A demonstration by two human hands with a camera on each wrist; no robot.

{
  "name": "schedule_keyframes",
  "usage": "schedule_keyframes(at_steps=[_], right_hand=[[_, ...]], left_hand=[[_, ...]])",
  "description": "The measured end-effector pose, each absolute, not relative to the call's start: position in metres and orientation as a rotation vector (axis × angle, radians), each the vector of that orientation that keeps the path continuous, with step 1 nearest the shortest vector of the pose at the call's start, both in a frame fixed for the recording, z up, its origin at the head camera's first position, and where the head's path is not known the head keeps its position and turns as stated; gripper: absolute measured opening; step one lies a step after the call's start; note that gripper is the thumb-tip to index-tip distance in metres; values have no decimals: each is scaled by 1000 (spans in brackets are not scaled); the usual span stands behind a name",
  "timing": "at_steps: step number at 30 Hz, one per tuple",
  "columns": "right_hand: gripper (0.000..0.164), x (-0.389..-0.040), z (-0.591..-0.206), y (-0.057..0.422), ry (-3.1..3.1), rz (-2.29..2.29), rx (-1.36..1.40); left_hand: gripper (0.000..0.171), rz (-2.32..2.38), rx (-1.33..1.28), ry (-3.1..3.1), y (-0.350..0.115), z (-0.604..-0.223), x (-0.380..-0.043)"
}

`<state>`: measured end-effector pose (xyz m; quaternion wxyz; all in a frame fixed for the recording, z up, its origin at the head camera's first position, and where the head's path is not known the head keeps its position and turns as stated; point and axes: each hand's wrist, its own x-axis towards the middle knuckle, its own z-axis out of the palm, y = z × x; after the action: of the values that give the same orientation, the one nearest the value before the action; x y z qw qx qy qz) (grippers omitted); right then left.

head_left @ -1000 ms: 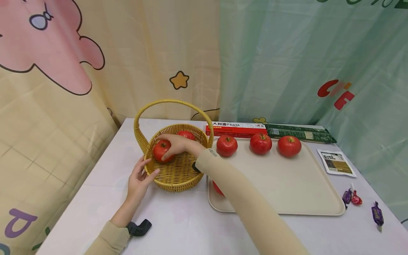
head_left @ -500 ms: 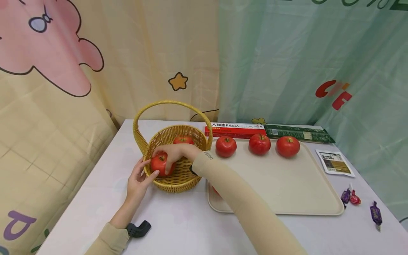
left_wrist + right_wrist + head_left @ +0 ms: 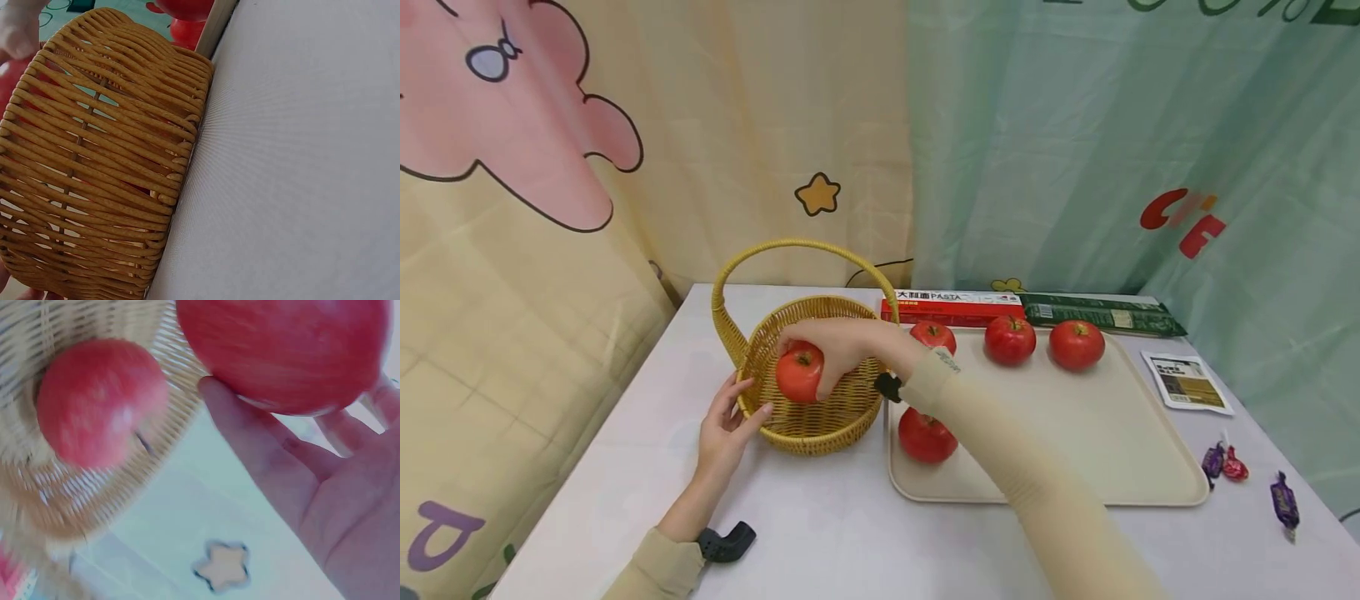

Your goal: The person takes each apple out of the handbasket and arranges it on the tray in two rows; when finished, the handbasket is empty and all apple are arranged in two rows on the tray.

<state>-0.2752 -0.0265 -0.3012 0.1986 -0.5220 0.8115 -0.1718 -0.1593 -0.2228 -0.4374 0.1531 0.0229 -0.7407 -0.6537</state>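
My right hand (image 3: 842,346) grips a red apple (image 3: 800,372) from above, over the inside of the yellow wicker basket (image 3: 816,444). The right wrist view has this held apple (image 3: 294,350) at the top, with the fingers curled against its side. Another apple (image 3: 100,403), stem showing, lies in the basket; in the head view the right hand hides it. My left hand (image 3: 722,433) holds the basket's left rim, thumb over the edge. Woven basket wall (image 3: 94,169) fills much of the left wrist view.
Right of the basket lies a beige tray (image 3: 1060,450) bearing several red apples, one (image 3: 927,436) at its front left. Behind it are a red pasta box (image 3: 955,308) and a green packet (image 3: 1101,314). A white sachet (image 3: 1187,383) and wrapped candies (image 3: 1285,504) lie at right.
The right hand first shifted its apple toward the basket's near left side, then raised it up and rightward. The left hand keeps its hold on the rim. The tray's front-left apple is now uncovered.
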Motion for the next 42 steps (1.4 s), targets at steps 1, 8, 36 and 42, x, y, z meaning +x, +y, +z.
schedule_keyframes(at_steps=[1, 8, 36, 42], right_hand=[[67, -271, -297, -15, 2279, -517, -1496], [64, -246, -282, 83, 2341, -787, -1547], [65, -220, -378, 253, 2533, -829, -826], [77, -224, -358, 244, 2580, -746, -728]], left_hand=[[52, -1878, 61, -2121, -222, -438, -160], [50, -1861, 42, -2113, -222, -438, -160], [52, -1860, 105, -2130, -220, -439, -161], [52, -1875, 93, -2121, -220, -439, -162]])
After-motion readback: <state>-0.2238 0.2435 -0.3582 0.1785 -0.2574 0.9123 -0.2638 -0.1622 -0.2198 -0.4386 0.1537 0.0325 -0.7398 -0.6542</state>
